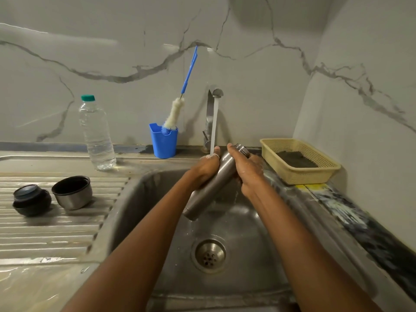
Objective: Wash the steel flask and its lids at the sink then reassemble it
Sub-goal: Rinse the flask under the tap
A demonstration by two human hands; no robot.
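You hold the steel flask (209, 188) just below the tap (213, 95), tilted: base low and left, threaded mouth up right of the stream. Your left hand (206, 168) curls round its middle, water striking the thumb; your right hand (247, 170) grips the neck.

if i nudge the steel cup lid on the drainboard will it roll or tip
Probably rocks or rolls: the steel cup lid is round and sits tilted. The drainboard ridges may check it. Likely light, being hollow.
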